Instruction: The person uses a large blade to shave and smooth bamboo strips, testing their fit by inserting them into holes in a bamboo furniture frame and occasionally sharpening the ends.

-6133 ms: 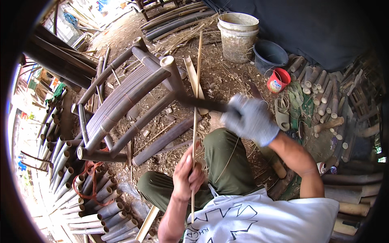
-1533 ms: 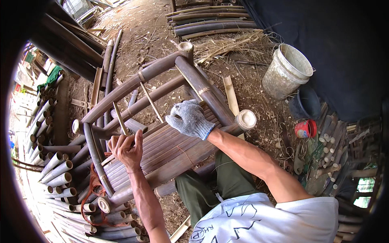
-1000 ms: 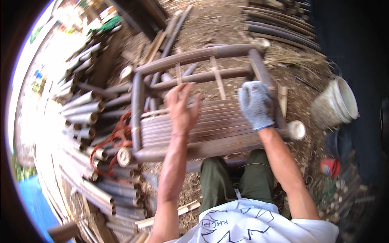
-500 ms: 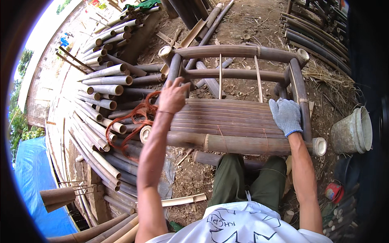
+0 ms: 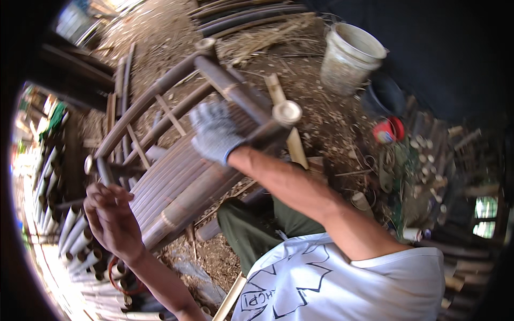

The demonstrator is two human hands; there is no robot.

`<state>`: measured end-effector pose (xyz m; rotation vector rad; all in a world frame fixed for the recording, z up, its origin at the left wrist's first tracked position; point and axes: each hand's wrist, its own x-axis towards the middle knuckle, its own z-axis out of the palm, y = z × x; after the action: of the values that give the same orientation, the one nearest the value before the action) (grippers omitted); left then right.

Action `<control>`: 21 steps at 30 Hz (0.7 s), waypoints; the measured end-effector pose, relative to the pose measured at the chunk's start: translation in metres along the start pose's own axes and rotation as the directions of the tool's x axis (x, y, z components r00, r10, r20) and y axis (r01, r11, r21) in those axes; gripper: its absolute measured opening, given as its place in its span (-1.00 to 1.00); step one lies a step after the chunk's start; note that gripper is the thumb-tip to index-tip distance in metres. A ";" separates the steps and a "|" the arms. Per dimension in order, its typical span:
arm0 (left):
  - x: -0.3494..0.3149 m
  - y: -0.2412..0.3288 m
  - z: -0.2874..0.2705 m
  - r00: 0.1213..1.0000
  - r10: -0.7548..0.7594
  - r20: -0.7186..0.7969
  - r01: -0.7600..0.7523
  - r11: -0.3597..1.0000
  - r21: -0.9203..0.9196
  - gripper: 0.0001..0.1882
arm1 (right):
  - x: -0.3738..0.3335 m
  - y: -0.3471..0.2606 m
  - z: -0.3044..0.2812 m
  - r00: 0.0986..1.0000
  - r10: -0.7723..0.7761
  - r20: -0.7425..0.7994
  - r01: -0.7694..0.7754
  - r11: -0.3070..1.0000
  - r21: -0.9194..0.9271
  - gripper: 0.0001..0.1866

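A dark bamboo bench stands tilted across my view, with a slatted seat and a railed back. My right hand, in a grey knit glove, is over the right part of the seat. Motion smears its fingers, and I cannot tell whether it touches the slats. Near the bench's left end is my bare left hand, its fingers curled in. Whatever they may hold is hidden. Reddish-orange strands show beside my left wrist.
A whitish bucket stands beyond the bench's right end, near a dark tub and a red container. Bamboo poles lie stacked at the left. More poles lie at the back. Chips litter the dirt floor.
The view has swung to the right, so the bench now looks slanted. My right hand has moved from the seat's right end toward its middle. My left hand has come off the bench's left end.
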<state>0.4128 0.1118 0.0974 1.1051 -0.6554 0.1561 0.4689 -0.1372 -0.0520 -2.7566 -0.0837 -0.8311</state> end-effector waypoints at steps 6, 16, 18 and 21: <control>-0.137 -0.067 0.057 0.754 -0.641 0.145 0.565 0.745 0.354 -0.72 | -0.180 0.052 -0.174 0.882 0.439 -0.169 -0.285 0.785 0.549 -0.50; -0.216 -0.358 0.166 0.444 -0.821 0.359 0.238 0.495 0.836 -0.64 | -0.565 0.236 -0.122 0.203 0.840 0.503 -0.809 0.434 -0.398 -0.38; -0.232 -0.396 0.194 0.466 -0.850 0.247 0.310 0.418 0.854 -0.53 | -0.527 0.217 -0.120 0.050 0.787 0.615 -0.786 0.411 -0.462 -0.43; -0.262 -0.454 0.226 0.589 -0.797 0.133 0.345 0.396 0.851 -0.34 | -0.554 0.222 -0.099 0.185 0.857 0.481 -0.748 0.441 -0.496 -0.45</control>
<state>0.3044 -0.2408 -0.3386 2.2342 -0.6266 -0.6336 -0.0178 -0.3665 -0.3290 -2.4351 1.2754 0.5492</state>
